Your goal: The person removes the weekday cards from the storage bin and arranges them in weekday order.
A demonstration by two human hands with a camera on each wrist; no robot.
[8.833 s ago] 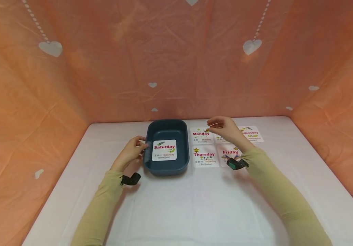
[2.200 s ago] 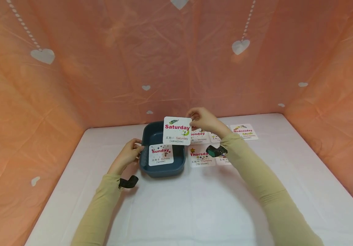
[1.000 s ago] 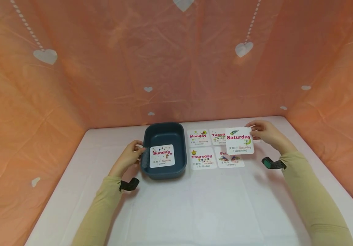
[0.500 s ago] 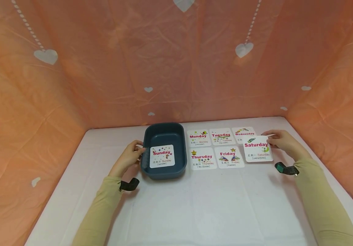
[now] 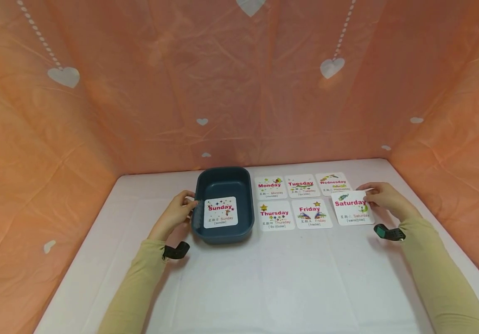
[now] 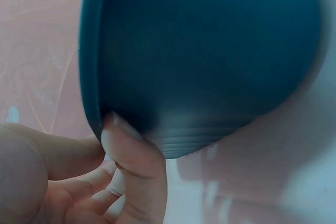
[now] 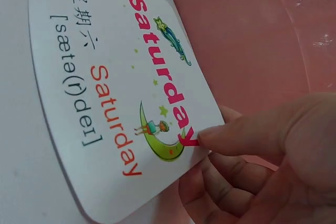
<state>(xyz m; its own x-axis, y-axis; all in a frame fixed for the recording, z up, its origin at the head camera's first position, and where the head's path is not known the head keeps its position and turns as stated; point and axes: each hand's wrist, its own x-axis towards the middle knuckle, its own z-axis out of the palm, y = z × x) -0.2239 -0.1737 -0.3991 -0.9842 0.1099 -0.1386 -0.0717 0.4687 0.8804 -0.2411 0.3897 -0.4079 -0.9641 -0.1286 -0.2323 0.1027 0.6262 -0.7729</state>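
Note:
My right hand (image 5: 389,200) pinches the Saturday flashcard (image 5: 349,214) at its upper right corner, thumb on the printed face. The card is tilted, its lower edge close over the white tabletop, to the right of the Friday card (image 5: 311,221). In the right wrist view, the thumb (image 7: 247,129) lies over the end of the red word. My left hand (image 5: 174,214) grips the side of a dark blue plastic bin (image 5: 222,238). Finger and thumb hold its rim in the left wrist view. Inside the bin lies the Sunday card (image 5: 221,220).
Monday (image 5: 270,192), Tuesday (image 5: 302,190) and Wednesday (image 5: 332,187) cards form a back row right of the bin. Thursday (image 5: 275,222) lies in front, left of Friday. Peach cloth (image 5: 239,93) with white hearts walls the table's back and sides.
The right hand has lifted the Saturday card from the bin, uncovering Sunday, carried it right over the rows and lowered it beside Friday. The left hand has stayed at the bin.

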